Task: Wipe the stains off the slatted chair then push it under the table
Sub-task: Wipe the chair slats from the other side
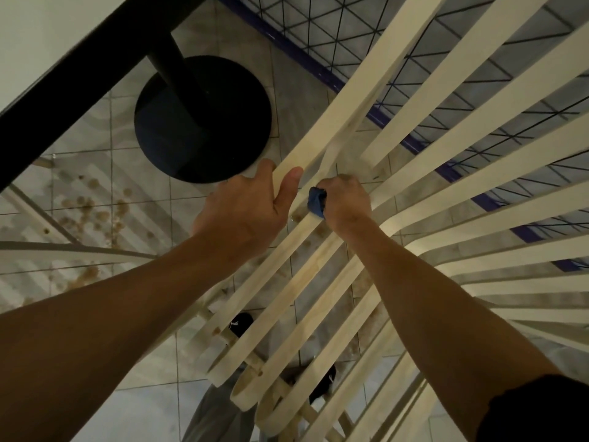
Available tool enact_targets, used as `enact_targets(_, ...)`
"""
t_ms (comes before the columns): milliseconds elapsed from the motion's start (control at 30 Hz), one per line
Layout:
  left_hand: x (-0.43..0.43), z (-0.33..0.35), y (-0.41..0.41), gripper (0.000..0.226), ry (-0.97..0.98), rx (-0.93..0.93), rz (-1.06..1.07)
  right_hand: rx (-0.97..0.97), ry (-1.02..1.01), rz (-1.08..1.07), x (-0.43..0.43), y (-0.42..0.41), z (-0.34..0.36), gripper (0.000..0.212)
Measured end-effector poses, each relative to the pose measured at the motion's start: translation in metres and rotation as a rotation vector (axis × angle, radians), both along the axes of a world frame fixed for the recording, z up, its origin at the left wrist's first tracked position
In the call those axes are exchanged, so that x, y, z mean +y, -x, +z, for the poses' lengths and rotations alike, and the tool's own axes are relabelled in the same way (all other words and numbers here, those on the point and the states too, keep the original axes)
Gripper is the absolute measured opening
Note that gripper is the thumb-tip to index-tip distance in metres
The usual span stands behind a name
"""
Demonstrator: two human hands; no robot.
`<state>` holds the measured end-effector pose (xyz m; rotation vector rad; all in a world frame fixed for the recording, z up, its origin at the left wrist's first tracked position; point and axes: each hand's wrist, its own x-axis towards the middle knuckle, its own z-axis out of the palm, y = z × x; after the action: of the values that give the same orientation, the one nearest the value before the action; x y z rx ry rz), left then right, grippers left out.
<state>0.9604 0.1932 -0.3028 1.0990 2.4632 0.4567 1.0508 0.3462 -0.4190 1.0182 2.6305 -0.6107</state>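
The cream slatted chair (424,173) fills the right and centre of the head view, its long slats fanning out from the seat bend. My left hand (245,205) grips the outermost slat near that bend, thumb over its top. Just to the right, my right hand (345,200) holds a small blue cloth (316,201) bunched in its fingers and presses it on a neighbouring slat. Brownish stains show on the slats below the cloth. The black-edged table (73,78) crosses the upper left, its black round pedestal base (204,119) on the floor beyond my left hand.
A blue-framed wire grid panel (376,100) runs diagonally behind the chair. The tiled floor (89,218) at left carries brown spots. My feet in black shoes (242,323) show through the slats, and a pale curved rail (63,250) lies at the left.
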Motion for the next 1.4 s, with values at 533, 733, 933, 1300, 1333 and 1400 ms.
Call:
enact_targets(533, 0.000, 0.002, 0.000, 0.066, 0.016, 0.027, -0.017, 0.022, 0.007, 0.012, 0.003, 0.003, -0.005, 0.031)
enact_targets(733, 0.001, 0.000, 0.000, 0.068, 0.031, 0.033, -0.007, 0.111, 0.059, -0.113, -0.011, 0.001, -0.012, 0.036)
enact_targets(933, -0.001, -0.005, 0.001, 0.068, 0.023, 0.057, -0.003, 0.141, 0.124, -0.041, -0.029, -0.012, -0.015, 0.043)
enact_targets(1300, 0.000, -0.001, 0.000, 0.068, 0.000, 0.036, -0.008, 0.097, 0.144, 0.066, 0.006, -0.007, -0.007, 0.032)
enact_targets(1333, 0.000, -0.001, 0.000, 0.068, -0.007, 0.030, -0.008, 0.114, 0.122, 0.026, 0.006, -0.005, -0.007, 0.032)
enact_targets(1400, 0.000, -0.002, 0.000, 0.068, -0.016, 0.034, -0.009, 0.160, 0.104, -0.045, 0.002, -0.005, -0.010, 0.036)
